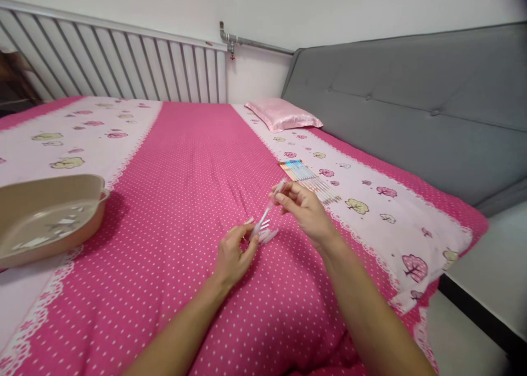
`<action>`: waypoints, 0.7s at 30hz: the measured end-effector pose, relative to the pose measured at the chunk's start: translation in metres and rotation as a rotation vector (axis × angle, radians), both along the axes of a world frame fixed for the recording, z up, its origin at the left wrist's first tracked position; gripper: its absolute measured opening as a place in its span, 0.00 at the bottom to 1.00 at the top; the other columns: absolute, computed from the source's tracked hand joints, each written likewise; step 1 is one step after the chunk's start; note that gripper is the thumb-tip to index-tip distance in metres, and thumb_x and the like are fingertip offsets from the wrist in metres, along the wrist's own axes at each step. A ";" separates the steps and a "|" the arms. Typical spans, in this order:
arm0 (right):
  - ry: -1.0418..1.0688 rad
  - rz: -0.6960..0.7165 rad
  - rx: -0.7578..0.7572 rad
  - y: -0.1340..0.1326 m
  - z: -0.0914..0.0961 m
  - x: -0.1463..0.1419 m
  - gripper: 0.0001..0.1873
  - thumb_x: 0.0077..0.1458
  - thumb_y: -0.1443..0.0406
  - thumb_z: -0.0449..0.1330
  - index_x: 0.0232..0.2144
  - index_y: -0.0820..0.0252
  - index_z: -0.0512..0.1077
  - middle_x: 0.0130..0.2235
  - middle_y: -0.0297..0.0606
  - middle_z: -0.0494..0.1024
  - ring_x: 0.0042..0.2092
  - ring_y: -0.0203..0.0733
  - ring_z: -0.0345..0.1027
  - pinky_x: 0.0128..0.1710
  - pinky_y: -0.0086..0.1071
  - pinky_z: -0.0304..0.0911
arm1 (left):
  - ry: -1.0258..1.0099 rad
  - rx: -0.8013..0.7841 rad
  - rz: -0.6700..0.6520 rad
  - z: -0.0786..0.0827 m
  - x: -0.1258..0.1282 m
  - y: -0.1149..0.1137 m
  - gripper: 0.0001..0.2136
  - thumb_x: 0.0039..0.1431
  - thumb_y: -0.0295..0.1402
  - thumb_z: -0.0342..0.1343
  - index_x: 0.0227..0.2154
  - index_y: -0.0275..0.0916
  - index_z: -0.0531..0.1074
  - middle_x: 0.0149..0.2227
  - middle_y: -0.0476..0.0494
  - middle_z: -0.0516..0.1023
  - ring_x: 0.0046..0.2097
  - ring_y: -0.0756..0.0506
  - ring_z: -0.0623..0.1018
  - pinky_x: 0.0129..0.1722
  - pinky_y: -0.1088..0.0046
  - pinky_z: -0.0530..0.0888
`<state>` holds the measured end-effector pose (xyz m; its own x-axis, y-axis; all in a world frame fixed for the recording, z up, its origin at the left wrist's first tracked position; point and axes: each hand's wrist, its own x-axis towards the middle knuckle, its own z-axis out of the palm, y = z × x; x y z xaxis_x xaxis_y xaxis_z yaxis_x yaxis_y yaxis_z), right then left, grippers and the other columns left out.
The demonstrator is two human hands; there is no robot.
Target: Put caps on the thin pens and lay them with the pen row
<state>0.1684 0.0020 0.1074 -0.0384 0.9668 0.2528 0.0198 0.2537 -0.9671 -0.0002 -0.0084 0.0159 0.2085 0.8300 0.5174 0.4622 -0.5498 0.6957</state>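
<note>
Over the middle of the bed, a slim pale pen (262, 218) slants between my two hands. My left hand (234, 255) pinches its lower end between thumb and fingers. At the upper end, my right hand (302, 207) grips a clear pinkish part that looks like a cap; whether it is joined to the rest I cannot tell. Just beneath the pen, several small white and clear pen parts (269, 236) lie on the bedding, partly hidden by my left hand. Beyond my right hand, a row of pens (304, 173) with blue, orange and whitish sections lies side by side.
A beige plastic basin (102, 192) with white and clear pieces inside stands at the left. The pink dotted bedspread (185, 162) is slightly wrinkled. A pink pillow (284, 115) rests by the grey headboard (391, 85). Behind the bed runs a white radiator (123, 63).
</note>
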 end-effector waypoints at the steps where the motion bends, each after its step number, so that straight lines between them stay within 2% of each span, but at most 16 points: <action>1: -0.005 0.005 -0.002 0.000 0.000 0.000 0.08 0.50 0.63 0.60 0.34 0.59 0.70 0.35 0.37 0.74 0.36 0.36 0.66 0.32 0.30 0.61 | -0.001 -0.001 0.000 0.000 0.000 0.000 0.10 0.59 0.33 0.50 0.37 0.34 0.73 0.32 0.44 0.78 0.29 0.49 0.74 0.30 0.74 0.70; 21: -0.027 0.063 -0.070 0.000 -0.005 -0.008 0.07 0.50 0.63 0.60 0.33 0.59 0.70 0.34 0.36 0.74 0.36 0.36 0.65 0.33 0.30 0.59 | -0.019 -0.011 -0.014 0.001 0.000 -0.001 0.10 0.59 0.33 0.50 0.37 0.34 0.73 0.31 0.44 0.78 0.29 0.49 0.73 0.30 0.74 0.70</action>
